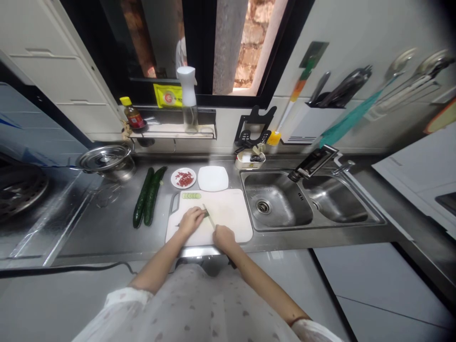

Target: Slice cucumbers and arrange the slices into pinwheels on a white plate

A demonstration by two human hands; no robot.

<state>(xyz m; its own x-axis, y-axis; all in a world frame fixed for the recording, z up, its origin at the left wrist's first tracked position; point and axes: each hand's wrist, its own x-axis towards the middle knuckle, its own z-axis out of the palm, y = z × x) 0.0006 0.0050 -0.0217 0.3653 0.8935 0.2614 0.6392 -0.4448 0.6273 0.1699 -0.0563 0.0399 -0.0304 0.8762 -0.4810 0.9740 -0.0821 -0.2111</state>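
My right hand [224, 237] is wrapped round the handle of a knife [211, 218], whose blade angles up and left over the white cutting board [231, 209]. My left hand [191, 221] is curled, fingers down, on a piece of cucumber [206, 213]; most of that piece is hidden under the fingers. The blade lies close to the cucumber's right end; whether they touch, I cannot tell. A row of thin cucumber slices [191, 195] rests at the board's upper left. Two whole cucumbers [143, 197] lie side by side on the counter, left of the board.
Behind the board stand a small plate [193, 179] with chopped red bits and a white square dish [213, 178]. A lidded steel pot [123, 169] is at left. The double sink [278, 190] with a black faucet [309, 164] lies right. A shelf [162, 129] holds bottles.
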